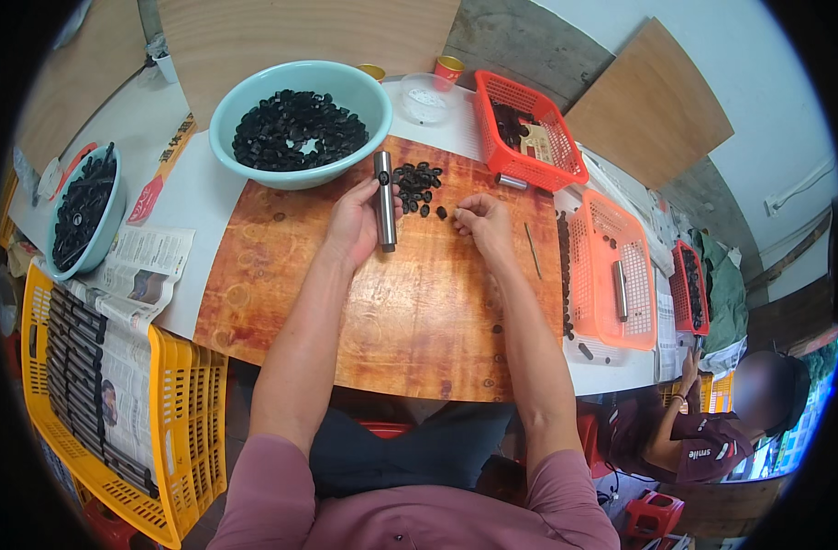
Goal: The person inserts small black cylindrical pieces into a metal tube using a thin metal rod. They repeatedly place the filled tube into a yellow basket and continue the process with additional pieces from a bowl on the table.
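Observation:
My left hand (pixel 353 220) is wrapped round a shiny metal tube (pixel 387 215), held nearly upright over the wooden board. Near the tube's upper part sits a small black oval piece (pixel 384 179). Just right of the tube lies a loose pile of similar black pieces (pixel 417 183). My right hand (pixel 485 223) is at the right of that pile, thumb and fingers pinched together; what is between them, if anything, is too small to make out. A single black piece (pixel 442 212) lies close to its fingertips.
A light-blue basin (pixel 378 119) full of black pieces stands behind the board (pixel 419 330); another basin (pixel 116 206) is at left. Red (pixel 566 174) and pink (pixel 644 330) baskets stand at right. A yellow crate (pixel 185 440) holds rows of dark rods. A co-worker (pixel 703 440) sits at lower right.

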Motion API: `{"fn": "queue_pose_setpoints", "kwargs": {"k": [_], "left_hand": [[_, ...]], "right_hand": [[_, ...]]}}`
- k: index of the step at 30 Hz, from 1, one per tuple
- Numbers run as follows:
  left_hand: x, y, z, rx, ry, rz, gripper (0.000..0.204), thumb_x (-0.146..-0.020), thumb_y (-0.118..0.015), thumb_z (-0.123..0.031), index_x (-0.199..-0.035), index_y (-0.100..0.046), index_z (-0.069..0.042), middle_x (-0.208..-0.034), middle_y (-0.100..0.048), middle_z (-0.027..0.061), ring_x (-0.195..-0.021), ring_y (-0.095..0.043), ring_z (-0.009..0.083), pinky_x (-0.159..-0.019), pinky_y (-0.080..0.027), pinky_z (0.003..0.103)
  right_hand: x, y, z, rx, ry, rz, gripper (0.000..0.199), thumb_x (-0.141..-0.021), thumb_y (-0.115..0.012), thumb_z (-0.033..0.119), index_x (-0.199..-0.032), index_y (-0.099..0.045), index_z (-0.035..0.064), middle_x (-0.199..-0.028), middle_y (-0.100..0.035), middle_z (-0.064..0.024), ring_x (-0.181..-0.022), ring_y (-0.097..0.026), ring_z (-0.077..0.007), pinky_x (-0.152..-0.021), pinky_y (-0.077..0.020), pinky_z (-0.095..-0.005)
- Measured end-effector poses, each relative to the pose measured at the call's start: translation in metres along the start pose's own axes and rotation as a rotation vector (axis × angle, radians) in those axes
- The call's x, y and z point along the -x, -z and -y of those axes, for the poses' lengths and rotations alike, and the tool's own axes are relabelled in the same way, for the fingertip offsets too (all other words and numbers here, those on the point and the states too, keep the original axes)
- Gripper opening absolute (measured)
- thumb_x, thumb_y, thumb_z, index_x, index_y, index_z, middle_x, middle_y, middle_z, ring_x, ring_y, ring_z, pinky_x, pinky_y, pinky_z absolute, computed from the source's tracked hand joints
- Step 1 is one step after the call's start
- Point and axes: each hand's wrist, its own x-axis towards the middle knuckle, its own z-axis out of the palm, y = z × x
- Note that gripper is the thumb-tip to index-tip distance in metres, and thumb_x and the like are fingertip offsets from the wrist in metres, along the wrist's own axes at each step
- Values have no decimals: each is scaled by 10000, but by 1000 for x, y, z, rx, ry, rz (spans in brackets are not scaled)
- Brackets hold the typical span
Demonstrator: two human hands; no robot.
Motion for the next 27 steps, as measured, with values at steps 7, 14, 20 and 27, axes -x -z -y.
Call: {"fn": "queue_pose_setpoints", "kwargs": {"k": [7,14,20,27], "left_hand": [[-5,6,1,45,10,25,194,-1029,-496,-153,-1151,-558,-16,-1012,-651,132,-858,-634,235,-780,-565,378],[-6,1,5,-6,10,-1,225,-1036,-495,-165,-1184,-561,-9,-1007,-650,134,-858,-636,236,-779,-568,379],[-3,5,-1,-11,3,43,243,-1045,-493,-194,-1206,-566,-26,-1015,-621,114,-887,-612,219,-793,-553,356],[-9,7,3,26,27,-8,214,-1029,-503,-184,-1121,-576,-5,-974,-648,127,-844,-639,239,-773,-565,386]], "right_hand": [[4,54,-3,454,323,-126,56,-854,-692,14,-894,-691,-25,-844,-717,-139,-741,-697,-246,-675,-541,-369],[24,140,33,1186,368,-502,193,-843,-665,69,-1022,-694,2,-1035,-683,-218,-949,-679,-375,-799,-543,-465],[81,35,33,808,594,18,148,-834,-676,75,-971,-671,18,-949,-677,-201,-895,-668,-376,-777,-533,-465],[46,-1,3,655,451,-98,167,-856,-712,99,-1003,-689,21,-943,-684,-165,-916,-684,-340,-789,-539,-432]]}}
